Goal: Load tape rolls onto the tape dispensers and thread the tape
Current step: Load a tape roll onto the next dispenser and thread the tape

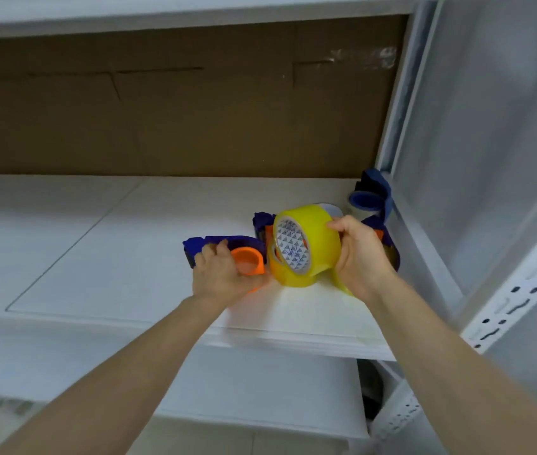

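Yellow tape roll (306, 246) sits lifted in our right hand (360, 257), fingers curled partway around its outer band, thumb on the near edge. Its core face shows a blue triangle pattern; we cannot read any lettering. Just left of the roll, our left hand (224, 274) grips a blue tape dispenser (224, 242), fingers wrapped over its frame beside the orange hub (248, 260). A second yellow roll (288, 274) rests on the white shelf (129, 257) below the lifted roll. Right of the roll stands another blue dispenser (372, 195).
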`<state>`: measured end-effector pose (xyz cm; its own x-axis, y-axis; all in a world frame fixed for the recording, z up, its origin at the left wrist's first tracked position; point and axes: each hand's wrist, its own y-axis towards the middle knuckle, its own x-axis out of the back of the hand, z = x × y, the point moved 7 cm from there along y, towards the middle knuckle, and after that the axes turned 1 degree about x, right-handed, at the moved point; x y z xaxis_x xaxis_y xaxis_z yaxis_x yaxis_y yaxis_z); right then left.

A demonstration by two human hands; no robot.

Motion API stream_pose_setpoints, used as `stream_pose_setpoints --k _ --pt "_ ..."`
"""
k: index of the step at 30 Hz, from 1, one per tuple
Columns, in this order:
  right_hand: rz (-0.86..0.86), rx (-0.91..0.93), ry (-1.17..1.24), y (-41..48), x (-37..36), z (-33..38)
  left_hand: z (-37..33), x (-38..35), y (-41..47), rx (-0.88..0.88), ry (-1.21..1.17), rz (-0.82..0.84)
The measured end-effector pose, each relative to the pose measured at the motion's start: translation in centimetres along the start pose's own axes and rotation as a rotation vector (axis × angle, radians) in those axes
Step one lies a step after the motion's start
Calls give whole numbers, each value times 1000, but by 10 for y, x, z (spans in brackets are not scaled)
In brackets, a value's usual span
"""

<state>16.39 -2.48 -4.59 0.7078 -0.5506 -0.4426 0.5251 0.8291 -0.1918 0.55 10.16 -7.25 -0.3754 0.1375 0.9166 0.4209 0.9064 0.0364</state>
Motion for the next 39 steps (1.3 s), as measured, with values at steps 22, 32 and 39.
stream_pose_setpoints --k 22,32,39 --pt "374 215 -590 -6 -126 -34 80 3 -15 -85 -615 183" --pt "572 681 -1738 -17 -157 -66 127 17 -17 97 -839 33" --pt "551 664 -1724 -18 -155 -77 104 28 -18 58 -1107 55"
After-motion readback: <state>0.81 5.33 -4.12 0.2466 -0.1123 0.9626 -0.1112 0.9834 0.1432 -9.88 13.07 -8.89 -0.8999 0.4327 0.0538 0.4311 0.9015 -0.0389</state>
